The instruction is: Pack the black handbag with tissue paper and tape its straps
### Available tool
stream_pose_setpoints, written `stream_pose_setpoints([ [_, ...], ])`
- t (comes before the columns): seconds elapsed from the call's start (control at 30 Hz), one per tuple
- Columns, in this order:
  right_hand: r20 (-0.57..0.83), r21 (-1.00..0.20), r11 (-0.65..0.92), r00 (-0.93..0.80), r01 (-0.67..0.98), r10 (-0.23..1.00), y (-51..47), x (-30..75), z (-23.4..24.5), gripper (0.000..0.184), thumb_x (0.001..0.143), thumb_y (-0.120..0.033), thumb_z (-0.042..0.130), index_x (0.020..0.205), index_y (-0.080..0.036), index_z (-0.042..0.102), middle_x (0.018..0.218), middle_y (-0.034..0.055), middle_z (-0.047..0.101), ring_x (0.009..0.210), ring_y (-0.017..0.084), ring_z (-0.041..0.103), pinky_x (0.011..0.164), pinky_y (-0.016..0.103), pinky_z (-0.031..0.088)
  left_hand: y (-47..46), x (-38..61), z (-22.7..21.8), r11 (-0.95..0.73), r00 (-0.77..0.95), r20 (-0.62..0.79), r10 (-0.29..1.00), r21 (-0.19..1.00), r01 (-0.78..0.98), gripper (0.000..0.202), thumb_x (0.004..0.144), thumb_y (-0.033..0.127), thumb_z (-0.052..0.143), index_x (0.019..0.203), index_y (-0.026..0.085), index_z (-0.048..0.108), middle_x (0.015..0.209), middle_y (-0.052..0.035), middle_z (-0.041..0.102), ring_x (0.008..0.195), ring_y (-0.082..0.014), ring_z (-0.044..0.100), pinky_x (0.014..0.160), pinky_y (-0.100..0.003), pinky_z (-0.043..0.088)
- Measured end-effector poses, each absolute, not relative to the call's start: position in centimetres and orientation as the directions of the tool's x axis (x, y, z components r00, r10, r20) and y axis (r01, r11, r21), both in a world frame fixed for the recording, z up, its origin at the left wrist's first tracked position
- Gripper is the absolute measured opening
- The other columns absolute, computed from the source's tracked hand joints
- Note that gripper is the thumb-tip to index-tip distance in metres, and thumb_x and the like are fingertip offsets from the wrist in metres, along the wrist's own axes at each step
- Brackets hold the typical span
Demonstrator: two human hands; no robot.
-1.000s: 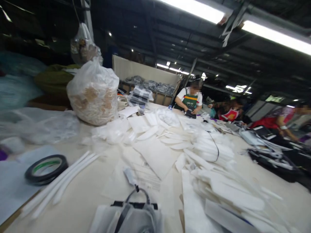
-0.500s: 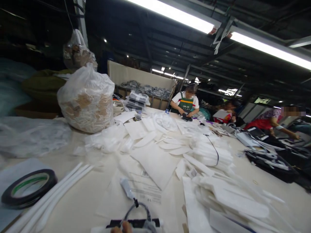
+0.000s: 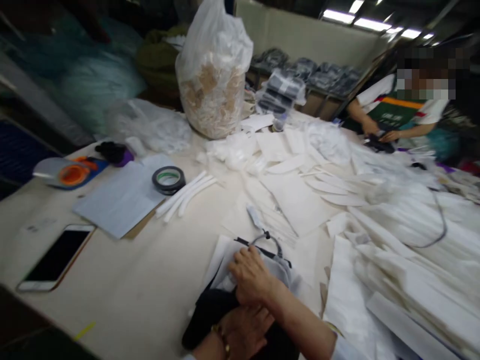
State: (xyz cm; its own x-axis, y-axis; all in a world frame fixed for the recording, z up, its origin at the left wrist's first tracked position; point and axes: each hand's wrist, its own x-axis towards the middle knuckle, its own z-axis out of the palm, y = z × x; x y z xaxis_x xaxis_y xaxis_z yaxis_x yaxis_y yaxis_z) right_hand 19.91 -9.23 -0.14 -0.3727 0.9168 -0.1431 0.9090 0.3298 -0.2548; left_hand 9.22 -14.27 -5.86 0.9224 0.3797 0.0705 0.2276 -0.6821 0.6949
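Both hands close together on the grey-and-black bag (image 3: pixel 210 312), toward worktop (image 3: pixel 142 285) near edge. My left hand (image 3: pixel 243 331) lies flat, fingers extended; my right hand (image 3: pixel 250 274) curls beside the handle loop (image 3: pixel 279 246), can't tell if gripping.

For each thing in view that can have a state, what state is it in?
Phone: face up, screen dark.
Black tape roll: lying flat.
Large plastic bag: filled, standing upright.
White strips: side by side.
Overhead lights: lit.
Grey handle: arched.
Left hand: on black material, grip unclear.
Right hand: on grey item, grip unclear.
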Motion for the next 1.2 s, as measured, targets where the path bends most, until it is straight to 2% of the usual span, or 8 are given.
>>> stream_pose_setpoints([
  [0.1, -0.194, -0.252, 0.339, -0.390, 0.906, 0.900, -8.6, 19.8, 0.0, 0.018, 0.068, -0.015, 0.051, 0.085, -0.015, 0.058, 0.090, 0.0103, 0.055, 0.092, 0.025, 0.044, 0.092, 0.046, 0.029, -14.4, 7.9, -6.0, -0.765, 0.969, 0.092, 0.230, 0.632, 0.122, 0.040, 0.091, 0.035, 0.038, 0.126, 0.015, 0.041, 0.122, -0.0062, 0.053, 0.111, -0.0185, 0.048, 0.094, -0.030, 0.040],
  [0.23, -0.193, -0.196, 0.418, -0.453, 0.887, 0.870, -8.7, 19.9, 0.5, 0.018, 0.068, -0.016, 0.052, 0.085, -0.016, 0.056, 0.087, 0.0083, 0.053, 0.088, 0.024, 0.043, 0.093, 0.043, 0.026, -13.9, 7.8, -5.4, -0.908, 0.979, 0.117, 0.167, 0.404, 0.107, 0.045, 0.093, 0.035, 0.029, 0.129, 0.009, 0.035, 0.127, -0.0081, 0.049, 0.113, -0.0185, 0.045, 0.094, -0.029, 0.037],
  [0.3, -0.198, -0.174, 0.433, -0.462, 0.885, 0.865, -9.0, 20.3, 0.8, 0.015, 0.069, -0.018, 0.053, 0.084, -0.016, 0.055, 0.085, 0.0069, 0.052, 0.086, 0.023, 0.043, 0.091, 0.042, 0.027, -13.8, 7.8, -5.1, -0.928, 0.976, 0.135, 0.170, 0.356, 0.112, 0.044, 0.093, 0.036, 0.029, 0.128, 0.010, 0.035, 0.127, -0.0071, 0.049, 0.113, -0.0178, 0.045, 0.095, -0.029, 0.035],
  [0.47, -0.168, -0.133, 0.449, -0.467, 0.883, 0.868, -9.5, 20.3, 1.6, 0.010, 0.071, -0.019, 0.055, 0.081, -0.017, 0.054, 0.082, 0.0051, 0.052, 0.082, 0.021, 0.042, 0.086, 0.039, 0.028, -14.0, 7.7, -5.5, -0.920, 0.962, 0.197, 0.190, 0.377, 0.105, 0.044, 0.093, 0.036, 0.028, 0.128, 0.010, 0.036, 0.127, -0.0068, 0.049, 0.117, -0.0189, 0.042, 0.097, -0.030, 0.032],
  [0.7, -0.089, -0.097, 0.600, -0.607, 0.794, 0.790, -6.4, 18.6, 3.2, 0.006, 0.077, -0.017, 0.051, 0.081, -0.018, 0.055, 0.080, 0.0041, 0.053, 0.081, 0.020, 0.043, 0.091, 0.040, 0.023, -14.5, 7.7, -7.0, -0.914, 0.927, 0.301, 0.226, 0.395, 0.094, 0.046, 0.092, 0.036, 0.034, 0.129, 0.009, 0.035, 0.131, -0.0097, 0.045, 0.121, -0.0230, 0.038, 0.098, -0.035, 0.032],
  [0.87, -0.122, -0.170, 0.491, -0.513, 0.854, 0.850, -7.4, 20.8, 1.9, 0.005, 0.072, -0.020, 0.056, 0.076, -0.019, 0.054, 0.078, 0.0028, 0.053, 0.078, 0.019, 0.044, 0.080, 0.035, 0.027, -14.2, 7.7, -6.3, -0.932, 0.935, 0.279, 0.221, 0.343, 0.118, 0.046, 0.092, 0.036, 0.031, 0.130, 0.009, 0.034, 0.135, -0.0092, 0.041, 0.122, -0.0221, 0.036, 0.100, -0.036, 0.028],
  [1.03, -0.092, -0.192, 0.347, -0.369, 0.918, 0.925, -9.4, 21.8, 0.5, 0.011, 0.071, -0.017, 0.056, 0.082, -0.019, 0.055, 0.080, 0.0036, 0.054, 0.078, 0.019, 0.043, 0.076, 0.035, 0.027, -13.7, 7.7, -5.8, -0.931, 0.949, 0.239, 0.207, 0.347, 0.116, 0.045, 0.092, 0.038, 0.029, 0.127, 0.010, 0.037, 0.127, -0.0053, 0.049, 0.117, -0.0192, 0.040, 0.095, -0.032, 0.032],
  [1.2, -0.121, -0.156, 0.564, -0.582, 0.811, 0.804, -6.1, 18.6, 2.2, 0.006, 0.074, -0.018, 0.051, 0.077, -0.016, 0.056, 0.078, 0.0061, 0.054, 0.078, 0.020, 0.044, 0.079, 0.037, 0.029, -13.8, 7.5, -6.2, -0.936, 0.936, 0.290, 0.198, 0.339, 0.093, 0.043, 0.093, 0.035, 0.028, 0.127, 0.011, 0.037, 0.130, -0.0041, 0.046, 0.121, -0.0200, 0.035, 0.101, -0.035, 0.025],
])
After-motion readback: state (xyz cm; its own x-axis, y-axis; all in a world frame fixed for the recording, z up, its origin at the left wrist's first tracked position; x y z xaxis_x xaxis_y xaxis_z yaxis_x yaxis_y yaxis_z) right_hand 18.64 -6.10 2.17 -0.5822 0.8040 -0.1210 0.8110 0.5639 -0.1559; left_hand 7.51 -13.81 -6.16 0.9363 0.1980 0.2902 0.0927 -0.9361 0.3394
